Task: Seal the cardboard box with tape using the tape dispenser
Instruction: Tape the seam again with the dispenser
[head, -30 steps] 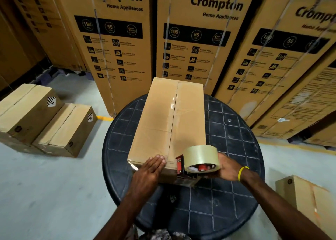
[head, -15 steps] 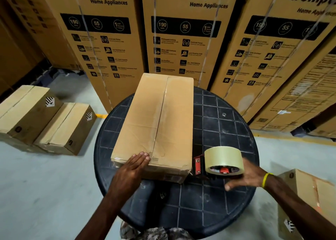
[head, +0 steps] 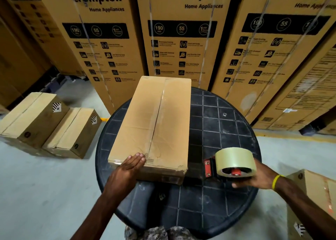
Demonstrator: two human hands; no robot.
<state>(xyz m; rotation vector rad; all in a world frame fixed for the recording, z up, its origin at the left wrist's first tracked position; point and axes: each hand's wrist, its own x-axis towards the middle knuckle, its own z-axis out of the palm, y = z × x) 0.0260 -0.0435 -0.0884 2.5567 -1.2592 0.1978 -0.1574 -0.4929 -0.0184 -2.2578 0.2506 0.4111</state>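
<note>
Warehouse counter [head: 227,127]: cardboard box [head: 141,123] seam looks taped, side edges perhaps remaining. Left hand [head: 127,168], fingers flat on it; right hand [head: 261,178], fingers clamped on tape dispenser [head: 234,162].

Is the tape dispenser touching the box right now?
No, the right hand holds the tape dispenser beside the cardboard box, table showing between them.

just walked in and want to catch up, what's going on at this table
A person is taping shut a long cardboard box on a round black table. The left hand lies flat on the box's near end. The right hand holds the tape dispenser beside the box, off to its right. Clear tape runs along the top seam.
</note>
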